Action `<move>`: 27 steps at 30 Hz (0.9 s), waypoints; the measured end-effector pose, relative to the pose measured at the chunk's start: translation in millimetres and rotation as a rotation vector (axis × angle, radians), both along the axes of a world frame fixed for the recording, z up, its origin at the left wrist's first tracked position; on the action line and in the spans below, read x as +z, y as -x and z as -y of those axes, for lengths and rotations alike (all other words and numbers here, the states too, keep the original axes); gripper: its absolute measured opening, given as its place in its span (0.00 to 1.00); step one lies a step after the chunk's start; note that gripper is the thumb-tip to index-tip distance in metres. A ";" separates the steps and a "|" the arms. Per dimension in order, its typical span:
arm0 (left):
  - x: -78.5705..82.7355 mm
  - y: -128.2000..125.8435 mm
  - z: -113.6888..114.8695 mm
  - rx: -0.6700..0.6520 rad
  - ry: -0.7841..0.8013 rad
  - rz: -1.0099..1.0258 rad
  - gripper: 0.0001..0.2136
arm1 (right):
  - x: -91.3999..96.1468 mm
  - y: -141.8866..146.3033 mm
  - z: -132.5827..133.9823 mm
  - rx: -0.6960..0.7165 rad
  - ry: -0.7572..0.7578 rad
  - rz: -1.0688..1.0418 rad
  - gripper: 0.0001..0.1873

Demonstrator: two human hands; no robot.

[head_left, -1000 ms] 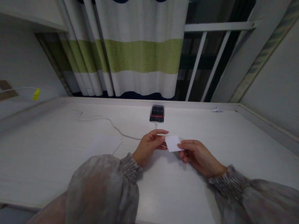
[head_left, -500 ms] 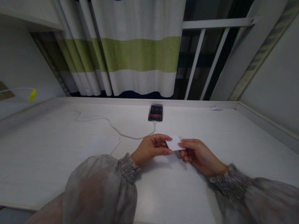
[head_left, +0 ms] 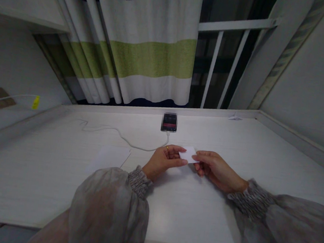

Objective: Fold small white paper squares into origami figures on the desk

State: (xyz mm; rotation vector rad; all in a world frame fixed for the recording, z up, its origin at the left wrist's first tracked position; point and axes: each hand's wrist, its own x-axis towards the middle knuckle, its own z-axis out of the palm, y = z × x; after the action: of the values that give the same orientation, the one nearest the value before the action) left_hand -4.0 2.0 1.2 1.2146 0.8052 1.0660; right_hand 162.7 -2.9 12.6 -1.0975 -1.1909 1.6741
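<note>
A person works with both bare hands over a broad white wood-grain table (head_left: 193, 224). Taking the clock as centred on the small flat piece of white paper (head_left: 188, 154), with twelve o'clock toward the window, the left hand (head_left: 161, 163) comes in from between eight and nine; its thumb and fingers are closed around that side of the paper, one at the near edge and the others at the far edge. The right hand (head_left: 218, 169) comes in from between three and four, pinching the opposite edge between thumb and forefinger, its other fingers curled beneath. The paper seems to be held just above the tabletop.

At eleven o'clock lies a dark-screened rectangular phone (head_left: 169, 122), with a thin white cable (head_left: 135, 146) looping off toward ten, past the left hand. Close to nine, a larger white sheet of paper (head_left: 110, 157) lies flat, partly behind the left sleeve (head_left: 110, 209).

The step in hand looks like shaping or lining up the paper, perhaps along a fold; any crease is too faint to tell. The next move would call for a steady right pinch and light, even pressure from the left thumb.
</note>
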 end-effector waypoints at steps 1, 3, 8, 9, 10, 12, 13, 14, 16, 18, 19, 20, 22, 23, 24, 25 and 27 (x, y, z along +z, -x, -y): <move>-0.1 0.1 0.0 0.000 -0.003 0.002 0.15 | 0.0 -0.1 -0.1 0.002 0.000 0.002 0.09; -0.4 0.2 -0.1 0.004 -0.009 0.001 0.14 | -0.2 -0.1 -0.1 0.005 0.001 0.003 0.10; -2.3 0.3 -1.0 0.027 -0.048 -0.010 0.12 | -0.7 0.5 0.5 -0.004 0.003 -0.003 0.10; -2.9 0.3 -1.4 0.029 -0.070 -0.005 0.11 | -0.7 0.6 0.6 -0.007 0.008 -0.004 0.10; -3.5 0.5 -1.9 0.027 -0.093 -0.001 0.10 | -0.7 0.6 0.6 -0.007 0.015 -0.005 0.09; -5.1 1.1 -2.9 0.014 -0.133 -0.004 0.09 | -1.0 0.4 0.4 -0.004 0.024 -0.009 0.09; -5.8 1.5 -3.5 0.006 -0.149 -0.016 0.09 | -1.3 0.2 0.4 -0.002 0.025 -0.012 0.09; -6.4 2.0 -3.9 0.003 -0.165 -0.029 0.09 | -1.6 0.0 0.3 -0.001 0.024 -0.015 0.08; -7.2 2.9 -4.6 0.011 -0.195 -0.053 0.08 | -2.2 -0.5 0.2 0.005 0.022 -0.024 0.09; -7.5 3.7 -5.0 0.021 -0.216 -0.069 0.08 | -2.5 -0.7 0.3 0.014 0.026 -0.030 0.08; -7.6 3.9 -5.2 0.027 -0.225 -0.075 0.08 | -2.5 -0.8 0.4 0.018 0.029 -0.030 0.08; -7.6 4.2 -5.4 0.032 -0.237 -0.081 0.08 | -2.4 -0.7 0.6 0.021 0.031 -0.029 0.08; -7.8 4.4 -5.9 0.041 -0.254 -0.087 0.07 | -1.9 -0.5 1.0 0.024 0.031 -0.026 0.07; -7.9 4.5 -6.2 0.043 -0.258 -0.089 0.07 | -1.6 -0.4 1.2 0.026 0.029 -0.026 0.07; -8.0 4.6 -6.4 0.047 -0.259 -0.089 0.07 | -1.4 -0.3 1.4 0.031 0.027 -0.028 0.07; -8.0 4.7 -6.6 0.049 -0.258 -0.090 0.07 | -1.3 -0.2 1.6 0.036 0.025 -0.031 0.07; -8.0 4.7 -7.0 0.056 -0.256 -0.095 0.07 | -1.3 -0.2 2.1 0.049 0.023 -0.033 0.06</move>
State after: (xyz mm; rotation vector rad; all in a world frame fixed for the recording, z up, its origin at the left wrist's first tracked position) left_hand -8.8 9.0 -6.8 1.4752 0.7964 1.1903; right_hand 162.9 -5.0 11.3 -1.0584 -1.1887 1.7412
